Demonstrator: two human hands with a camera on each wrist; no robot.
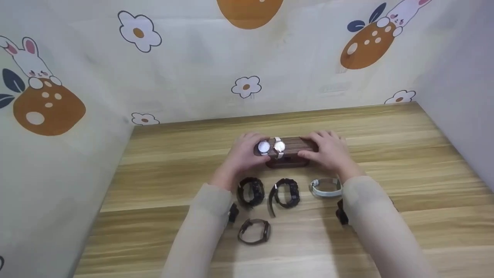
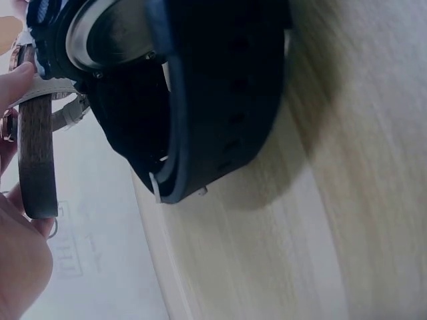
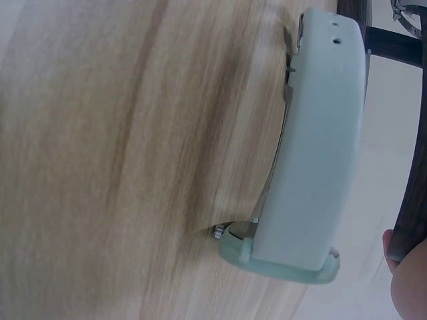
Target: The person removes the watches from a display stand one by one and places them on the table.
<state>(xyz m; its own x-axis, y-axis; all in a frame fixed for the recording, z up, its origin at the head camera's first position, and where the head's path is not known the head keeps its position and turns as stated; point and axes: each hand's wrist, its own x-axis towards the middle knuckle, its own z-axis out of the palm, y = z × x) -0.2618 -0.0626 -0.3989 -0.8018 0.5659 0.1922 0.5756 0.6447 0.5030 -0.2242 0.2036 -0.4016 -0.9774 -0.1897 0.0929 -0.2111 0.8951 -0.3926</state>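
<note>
A dark wooden watch stand [image 1: 295,144] is between both hands on the table, its long bar above a rounded base. My left hand [image 1: 244,153] grips the bar's left end, thumb on the near side beside a white-faced watch [image 1: 264,147]. To the right of that one, a second watch [image 1: 279,146] with a pale strap and gold-coloured case is wrapped round the bar. My right hand [image 1: 331,153] holds the other end, thumb in front and fingers behind. In the left wrist view, the bar [image 2: 37,160] shows past a black watch.
Nearer me stand two black watches, one left [image 1: 251,192] and one right [image 1: 286,193], and a mint-green watch [image 1: 326,188]. A brown-strapped watch [image 1: 254,231] lies closer still. Dark pieces [image 1: 342,212] show partly under the sleeves. A patterned wall [image 1: 193,77] borders the table's back.
</note>
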